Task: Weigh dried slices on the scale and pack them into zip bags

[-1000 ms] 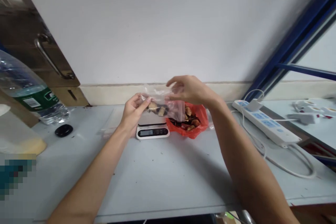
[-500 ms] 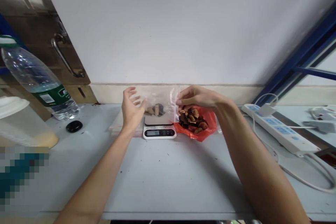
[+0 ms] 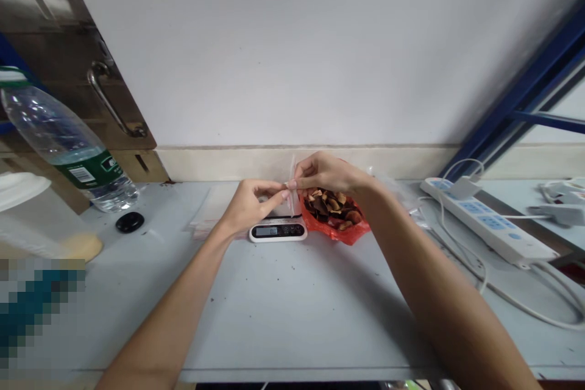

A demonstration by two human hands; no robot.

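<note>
Above a white digital scale (image 3: 278,232), both hands pinch the mouth edge of a clear zip-lock bag (image 3: 292,204). My left hand (image 3: 253,202) closes thumb and fingers on the strip from the left and covers most of the bag's contents. From the right, my right hand (image 3: 326,173) grips the same edge between thumb and fingertips. Beside the scale, under my right hand, lies an open red plastic bag (image 3: 340,234) full of dried brown slices (image 3: 333,204). To the left of the scale is a stack of flat clear bags (image 3: 212,213).
A large water bottle (image 3: 86,161), a lidded translucent container (image 3: 41,219) and a black round cap (image 3: 130,222) stand at left. On the right are a white power strip (image 3: 489,219) and its cables. A wall (image 3: 292,61) rises behind the table (image 3: 292,311).
My left hand has moved right from the bag's far side to its mouth edge and closed there. My right hand has shifted slightly left with the edge.
</note>
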